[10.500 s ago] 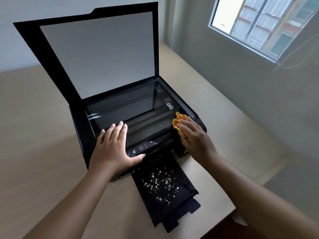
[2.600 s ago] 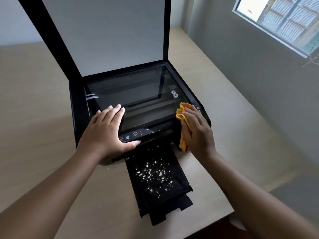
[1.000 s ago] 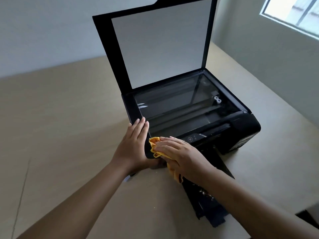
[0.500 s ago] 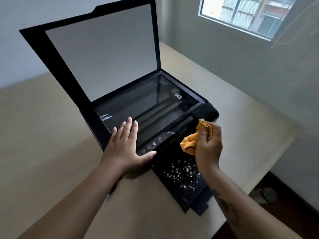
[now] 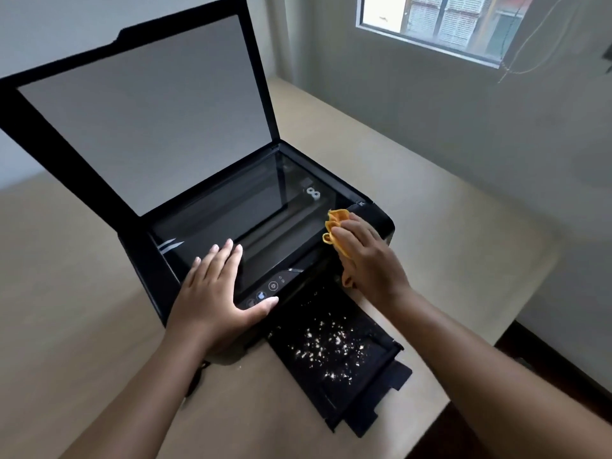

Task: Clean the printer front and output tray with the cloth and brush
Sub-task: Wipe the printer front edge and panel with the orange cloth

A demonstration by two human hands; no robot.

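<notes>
Orange cloth (image 5: 335, 222) under right hand (image 5: 371, 261) (fingers (image 5: 351, 234) straight, pressing) on printer (image 5: 149, 270) corner, left hand (image 5: 215, 294) flat on scanner glass (image 5: 248, 210).

This is looking like a home office corner: a black printer (image 5: 145, 260) is sitting on a plain beige desk (image 5: 66, 293) running along bare grey walls (image 5: 430, 127), with a far-right window (image 5: 430, 18) facing a neighbouring building.
</notes>
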